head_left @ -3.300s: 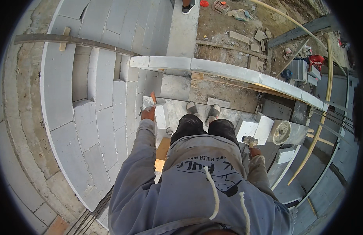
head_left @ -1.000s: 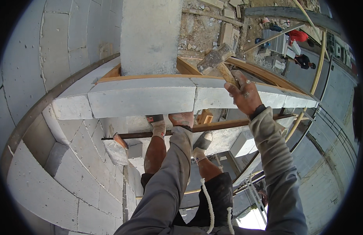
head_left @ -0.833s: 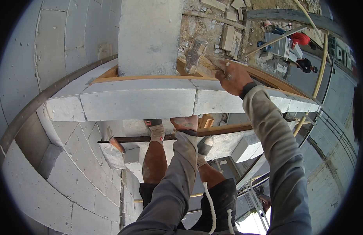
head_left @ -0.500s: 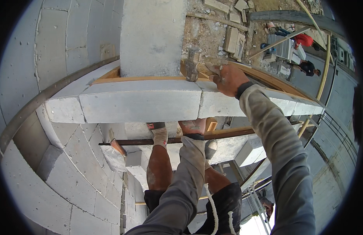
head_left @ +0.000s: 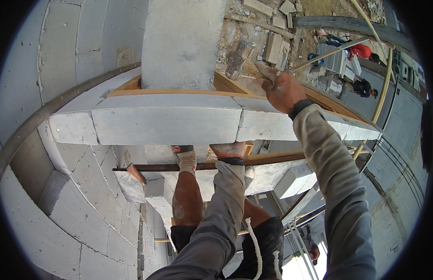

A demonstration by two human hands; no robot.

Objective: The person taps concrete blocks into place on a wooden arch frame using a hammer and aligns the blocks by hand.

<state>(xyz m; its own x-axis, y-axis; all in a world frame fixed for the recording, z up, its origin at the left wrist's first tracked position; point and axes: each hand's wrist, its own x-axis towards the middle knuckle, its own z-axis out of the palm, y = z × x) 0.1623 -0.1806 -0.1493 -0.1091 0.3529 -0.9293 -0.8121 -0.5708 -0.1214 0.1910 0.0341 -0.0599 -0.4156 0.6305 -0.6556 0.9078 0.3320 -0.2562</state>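
A hammer (head_left: 240, 58) with a blocky, worn metal head is in my right hand (head_left: 284, 92), its fingers closed round the handle. The hammer head is apart from the wooden boards (head_left: 179, 92) along the far side of a row of pale grey blocks (head_left: 167, 119). My right wrist crosses above that row. Below it, at the near face close to a joint between two blocks, is my left hand (head_left: 228, 150). The block hides its fingers, so their grip does not show.
A wide concrete piece (head_left: 179, 46) rises beyond the boards. Block walls (head_left: 104, 210) stand on the left, beside a curved rail (head_left: 34, 123). My foot (head_left: 186, 158) is below, near a dark bar (head_left: 188, 167). Two people (head_left: 362, 87) are far off among stacked blocks, at upper right.
The hammer head has lifted off from beside the boards, and my right hand has moved slightly right with it. My left hand stays below the block row. The view has shifted a little.
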